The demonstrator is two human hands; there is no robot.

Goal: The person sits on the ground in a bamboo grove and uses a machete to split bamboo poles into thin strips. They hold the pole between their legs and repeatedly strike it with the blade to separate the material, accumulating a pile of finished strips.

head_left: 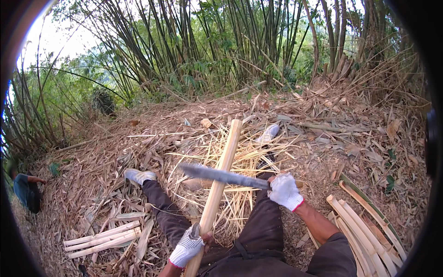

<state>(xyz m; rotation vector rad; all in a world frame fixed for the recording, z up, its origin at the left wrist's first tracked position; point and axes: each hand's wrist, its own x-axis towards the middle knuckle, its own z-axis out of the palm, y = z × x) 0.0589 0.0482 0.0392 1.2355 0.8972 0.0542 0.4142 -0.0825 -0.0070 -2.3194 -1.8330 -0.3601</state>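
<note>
My left hand (186,248), in a white dotted glove, is closed round the lower part of a long pale bamboo slat (211,205). The slat slopes up and away from me between my outstretched legs. In a white glove with a red cuff, my right hand (285,191) grips a machete (244,179) by its handle, which the fingers mostly hide. Its long grey blade points left and crosses in front of the slat near its middle; whether the edge touches the wood I cannot tell. Thin pale shavings (249,161) lie heaped under and around the slat.
Several split bamboo strips (364,231) lie at the right by my arm. Shorter pale strips (102,239) lie at the lower left. Dry leaves (152,147) cover the ground. A person (26,190) is at the far left edge. Bamboo clumps (258,46) rise behind.
</note>
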